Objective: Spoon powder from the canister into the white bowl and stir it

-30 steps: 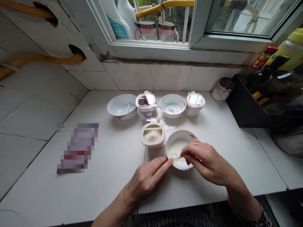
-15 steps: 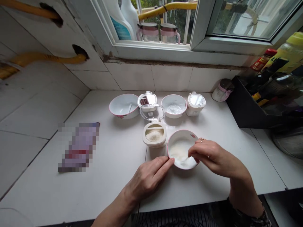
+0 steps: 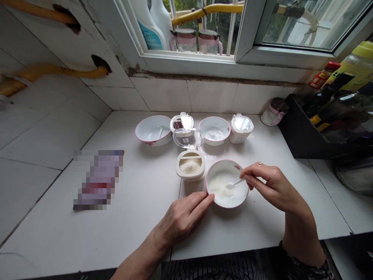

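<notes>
A white bowl with a pink rim (image 3: 227, 201) stands near the middle of the counter, with pale grainy stuff (image 3: 217, 186) in its bottom. My left hand (image 3: 183, 217) grips the bowl's left front rim between thumb and fingers. Between the closed thumb and fingers of my right hand (image 3: 269, 184) is a small white spoon (image 3: 236, 182), its tip down in the bowl. Just left of the bowl sits a white seasoning jar (image 3: 190, 177), its clear lid (image 3: 188, 139) flipped up, holding similar pale grains.
Behind stand a larger bowl (image 3: 142, 132), a jar with dark red bits (image 3: 182, 121), another bowl (image 3: 215, 134) and a closed white jar (image 3: 241, 130). A blurred purple packet (image 3: 100, 181) lies left. At right are a lidded glass jar (image 3: 274, 112) and a black bottle box (image 3: 303, 144).
My right hand has lifted and shifted slightly right, with the spoon now tilted and plainly visible over the bowl. My left hand stays at the rim.
</notes>
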{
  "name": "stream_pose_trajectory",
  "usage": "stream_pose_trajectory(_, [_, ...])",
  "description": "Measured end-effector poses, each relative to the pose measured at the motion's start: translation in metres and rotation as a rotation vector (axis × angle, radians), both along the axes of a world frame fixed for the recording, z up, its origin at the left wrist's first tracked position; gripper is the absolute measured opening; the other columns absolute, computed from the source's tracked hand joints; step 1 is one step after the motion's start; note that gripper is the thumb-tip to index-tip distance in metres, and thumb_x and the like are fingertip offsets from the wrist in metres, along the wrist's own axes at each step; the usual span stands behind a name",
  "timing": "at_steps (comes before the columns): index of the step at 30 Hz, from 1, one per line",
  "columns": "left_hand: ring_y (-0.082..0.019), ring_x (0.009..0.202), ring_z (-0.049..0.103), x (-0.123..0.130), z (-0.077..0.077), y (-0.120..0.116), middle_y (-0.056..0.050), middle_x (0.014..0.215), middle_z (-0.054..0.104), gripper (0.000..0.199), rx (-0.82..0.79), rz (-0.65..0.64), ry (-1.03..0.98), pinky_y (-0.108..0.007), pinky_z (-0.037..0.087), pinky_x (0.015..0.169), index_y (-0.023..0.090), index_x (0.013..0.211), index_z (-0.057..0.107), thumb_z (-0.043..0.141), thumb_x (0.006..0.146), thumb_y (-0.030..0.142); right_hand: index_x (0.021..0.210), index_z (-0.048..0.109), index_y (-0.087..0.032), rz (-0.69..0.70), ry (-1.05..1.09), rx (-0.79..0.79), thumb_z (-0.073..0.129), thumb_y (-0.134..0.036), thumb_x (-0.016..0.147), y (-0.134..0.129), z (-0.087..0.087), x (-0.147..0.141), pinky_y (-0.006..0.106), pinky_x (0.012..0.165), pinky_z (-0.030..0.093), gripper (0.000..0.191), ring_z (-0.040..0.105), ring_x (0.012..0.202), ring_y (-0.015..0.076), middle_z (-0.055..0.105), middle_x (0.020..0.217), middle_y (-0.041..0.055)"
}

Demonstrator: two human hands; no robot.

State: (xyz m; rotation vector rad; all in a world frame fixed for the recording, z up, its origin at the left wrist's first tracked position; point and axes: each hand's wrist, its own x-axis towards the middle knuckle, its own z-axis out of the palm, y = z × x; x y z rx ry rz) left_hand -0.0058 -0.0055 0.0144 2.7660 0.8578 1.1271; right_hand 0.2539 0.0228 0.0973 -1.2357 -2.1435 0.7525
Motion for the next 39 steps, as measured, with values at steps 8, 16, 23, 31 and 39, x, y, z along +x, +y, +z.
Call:
stream_pose_trajectory(8, [-0.017, 0.088, 0.067, 0.001, -0.003, 0.001, -0.013, 0.099, 0.068, 0.034, 0.027, -0.002, 0.002, -0.025, 0.059, 0.067, 0.008, 0.127, 0.054, 0.035, 0.098, 0.007, 0.083, 0.062, -0.019, -0.135, -0.051, 0.008, 0.046, -0.019, 0.095, 0.001, -0.005, -0.017, 0.031, 0.070, 0.045, 0.021, 0.055, 0.067, 0.0149, 0.061, 0.064, -0.0006])
stream_pose_trajectory(16, [-0.016, 0.087, 0.067, 0.001, -0.004, 0.001, -0.012, 0.098, 0.068, 0.036, 0.035, 0.005, -0.011, -0.024, 0.059, 0.067, 0.009, 0.131, 0.052, 0.036, 0.099, 0.008, 0.081, 0.062, -0.020, -0.176, 0.007, -0.014, 0.046, -0.020, 0.094, 0.002, -0.012, -0.021, 0.033, 0.073, 0.045, 0.021, 0.057, 0.069, 0.0165, 0.062, 0.059, -0.0015])
stream_pose_trajectory(23, [-0.016, 0.088, 0.067, 0.002, -0.003, 0.002, -0.013, 0.099, 0.068, 0.032, 0.042, -0.015, -0.040, -0.025, 0.059, 0.066, 0.008, 0.125, 0.054, 0.037, 0.098, 0.007, 0.078, 0.061, -0.020, -0.115, -0.001, -0.017, 0.044, -0.019, 0.093, 0.002, -0.017, -0.030, 0.033, 0.076, 0.045, 0.023, 0.057, 0.070, 0.0160, 0.065, 0.062, -0.0008])
stream_pose_trajectory(31, [-0.016, 0.085, 0.067, 0.004, -0.001, 0.003, -0.012, 0.097, 0.068, 0.028, 0.072, -0.004, -0.064, -0.025, 0.059, 0.064, 0.007, 0.118, 0.057, 0.040, 0.097, 0.006, 0.076, 0.063, -0.018, -0.266, 0.378, -0.242, 0.051, -0.029, 0.087, 0.008, -0.017, -0.023, 0.029, 0.064, 0.042, 0.020, 0.053, 0.060, 0.0147, 0.060, 0.056, -0.0009])
stream_pose_trajectory(39, [-0.016, 0.084, 0.067, 0.004, -0.002, 0.003, -0.012, 0.097, 0.068, 0.029, 0.088, 0.001, -0.059, -0.024, 0.058, 0.064, 0.009, 0.119, 0.057, 0.038, 0.097, 0.006, 0.074, 0.065, -0.015, -0.304, 0.615, -0.362, 0.061, -0.035, 0.077, 0.015, -0.021, -0.018, 0.029, 0.057, 0.039, 0.021, 0.048, 0.054, 0.0137, 0.062, 0.051, 0.0016])
